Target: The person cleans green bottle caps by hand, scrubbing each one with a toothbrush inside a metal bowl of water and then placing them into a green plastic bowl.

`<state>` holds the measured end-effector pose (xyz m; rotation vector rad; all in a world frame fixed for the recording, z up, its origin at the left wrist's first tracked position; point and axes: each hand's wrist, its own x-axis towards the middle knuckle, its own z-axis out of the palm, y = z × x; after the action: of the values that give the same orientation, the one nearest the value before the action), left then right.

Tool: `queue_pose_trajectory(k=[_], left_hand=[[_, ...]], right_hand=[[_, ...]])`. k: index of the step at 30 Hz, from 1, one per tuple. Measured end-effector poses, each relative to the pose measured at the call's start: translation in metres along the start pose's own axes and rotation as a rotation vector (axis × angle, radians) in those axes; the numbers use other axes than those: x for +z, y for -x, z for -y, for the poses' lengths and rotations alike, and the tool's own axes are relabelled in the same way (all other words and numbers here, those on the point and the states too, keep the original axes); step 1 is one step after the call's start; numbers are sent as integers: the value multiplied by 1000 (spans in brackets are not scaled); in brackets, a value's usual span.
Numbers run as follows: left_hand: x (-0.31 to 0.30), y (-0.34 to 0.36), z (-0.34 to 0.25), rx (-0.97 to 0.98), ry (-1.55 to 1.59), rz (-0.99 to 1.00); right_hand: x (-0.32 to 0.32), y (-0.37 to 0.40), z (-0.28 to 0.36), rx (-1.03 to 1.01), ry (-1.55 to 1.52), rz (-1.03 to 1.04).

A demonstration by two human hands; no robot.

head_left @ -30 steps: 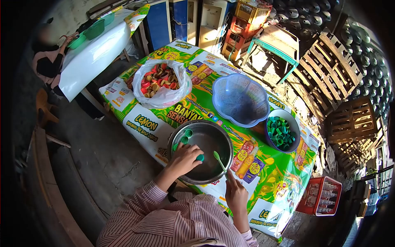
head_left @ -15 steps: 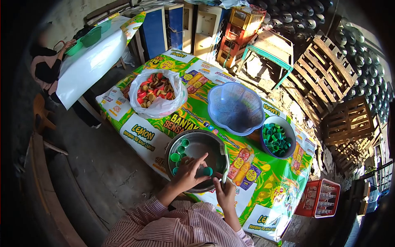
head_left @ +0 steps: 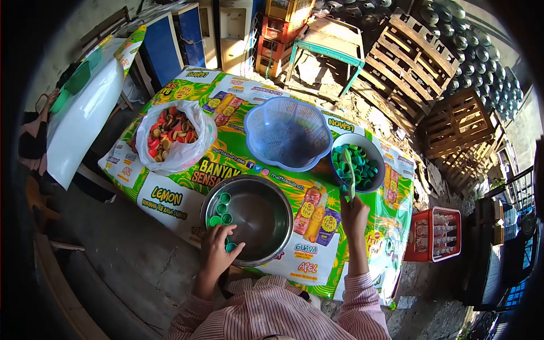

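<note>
Green caps point(head_left: 226, 218) near "BANYAK" lettering point(head_left: 218, 168)

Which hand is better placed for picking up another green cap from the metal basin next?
Probably the left hand: its fingers are open beside the green caps in the metal basin. The right hand is farther away, near the bowl, and holds a brush.

Seems to be a rough workshop or storage yard, partly open to sunlight. Can be recognised by the wooden pallets point(head_left: 412, 63), the stacked bottle crates point(head_left: 277, 49), the heaped bottle-like containers point(head_left: 479, 67), the worn concrete floor point(head_left: 133, 249), and the fruit-drink advertising sheet point(head_left: 167, 201), used as table cover.
</note>
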<state>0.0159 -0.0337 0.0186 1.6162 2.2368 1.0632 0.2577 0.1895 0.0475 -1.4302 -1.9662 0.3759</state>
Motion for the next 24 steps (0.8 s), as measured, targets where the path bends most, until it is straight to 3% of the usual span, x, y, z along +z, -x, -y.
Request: queue_pose_trajectory(k=[3, 7, 9, 11, 15, 20, 22, 24], left_hand=[[-11, 2, -4, -10, -55, 77], [-9, 3, -12, -66, -74, 117], [-5, 2, -10, -54, -66, 111], [-5, 4, -8, -65, -79, 50], [-8, 3, -2, -117, 62, 42], [-25, -3, 0, -194, 106, -35], [-29, -8, 1, -121, -188, -87], [-28, -13, 2, -112, -238, -82]], right_hand=[[-15, -63, -43, -56, 131, -145], [-16, -89, -64, -68, 336, -60], [0, -76, -71, -134, 289, -243], [8, -44, -47, -85, 69, -188], [15, 32, 5, -5, -78, -39], [10, 94, 55, -97, -277, 148], [9, 108, 62, -50, -322, 228], [12, 116, 65, -23, -362, 266]])
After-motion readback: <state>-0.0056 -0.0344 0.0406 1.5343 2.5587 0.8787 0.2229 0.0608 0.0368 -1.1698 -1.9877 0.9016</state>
